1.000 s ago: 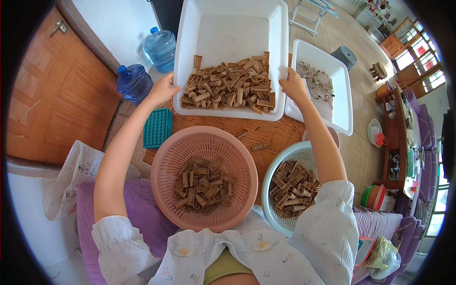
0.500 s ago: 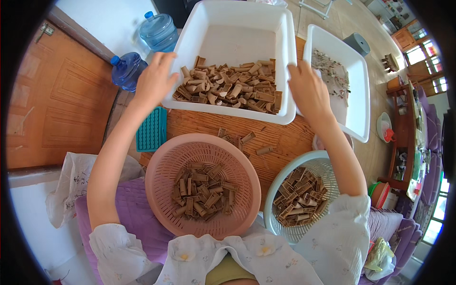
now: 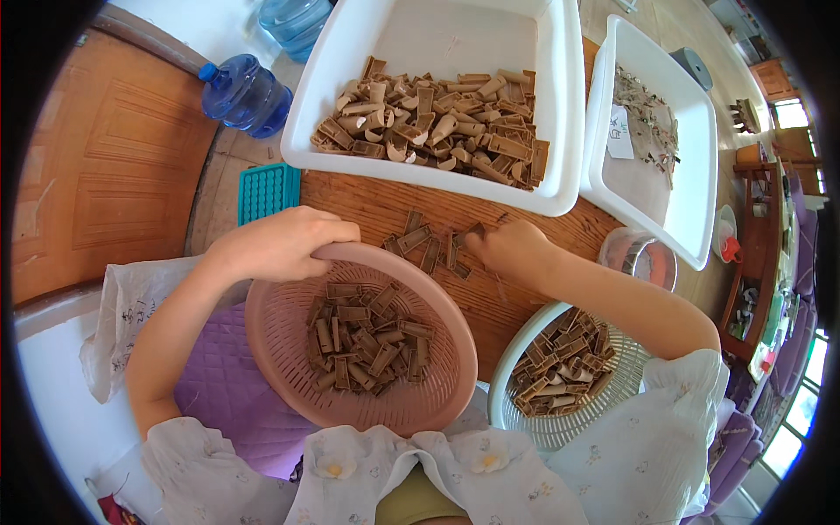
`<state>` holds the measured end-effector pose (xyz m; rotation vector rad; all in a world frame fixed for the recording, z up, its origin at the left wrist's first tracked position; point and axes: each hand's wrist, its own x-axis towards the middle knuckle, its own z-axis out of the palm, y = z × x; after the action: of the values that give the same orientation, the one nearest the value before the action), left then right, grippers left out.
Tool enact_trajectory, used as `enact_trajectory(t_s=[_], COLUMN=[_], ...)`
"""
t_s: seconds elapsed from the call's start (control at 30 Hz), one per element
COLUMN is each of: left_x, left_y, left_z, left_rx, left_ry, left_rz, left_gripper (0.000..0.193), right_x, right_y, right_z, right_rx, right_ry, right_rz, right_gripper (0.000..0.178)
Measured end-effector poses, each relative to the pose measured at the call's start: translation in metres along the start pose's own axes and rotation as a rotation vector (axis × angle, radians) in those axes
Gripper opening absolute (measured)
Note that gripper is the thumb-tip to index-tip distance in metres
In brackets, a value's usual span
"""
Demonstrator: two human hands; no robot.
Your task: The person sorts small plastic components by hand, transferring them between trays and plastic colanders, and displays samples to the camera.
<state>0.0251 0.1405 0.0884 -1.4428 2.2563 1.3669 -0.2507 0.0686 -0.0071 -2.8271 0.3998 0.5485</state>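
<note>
Wooden table (image 3: 341,194), brown pieces (image 3: 413,238) (scattered).

The wearer's loose white blouse of thin cloth (image 3: 534,493) bears small scattered floral sprigs and ruffled front edges, each with a white fabric flower with a yellow centre (image 3: 335,465). Its full, puckered white sleeves (image 3: 626,429) leave forearms and hands (image 3: 284,243) bare; a yellow-green inner top (image 3: 422,500) shows between.

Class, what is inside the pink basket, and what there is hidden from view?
The pink basket holds a heap of brown pieces, some hollow side up, others rounded side up. Upper pieces partly cover lower ones, and the heap hides much of the basket's bottom.
</note>
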Motion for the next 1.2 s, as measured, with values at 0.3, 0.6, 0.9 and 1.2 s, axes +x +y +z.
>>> enact_trajectory(t_s=[0.3, 0.6, 0.9, 1.2], left_x=[-0.003, -0.107, -0.191, -0.202], left_y=[0.025, 0.056, 0.067, 0.013], left_z=[0.013, -0.035, 0.038, 0.088], left_rx=[0.043, 0.073, -0.536, -0.566], left_ry=[-0.002, 0.280, 0.787, 0.955], left_rz=[0.155, -0.126, -0.173, -0.309], left_gripper=[0.030, 0.035, 0.062, 0.049], right_x=[-0.029, -0.117, -0.162, -0.125], right_y=[0.007, -0.033, -0.106, -0.171], right_z=[-0.050, -0.079, -0.094, -0.178], right_rx=[0.599, 1.975, 1.925, 1.497], right_ry=[-0.073, 0.238, 0.457, 0.518], right_rz=[0.085, 0.022, -0.032, -0.394], right_gripper=[0.032, 0.033, 0.045, 0.048])
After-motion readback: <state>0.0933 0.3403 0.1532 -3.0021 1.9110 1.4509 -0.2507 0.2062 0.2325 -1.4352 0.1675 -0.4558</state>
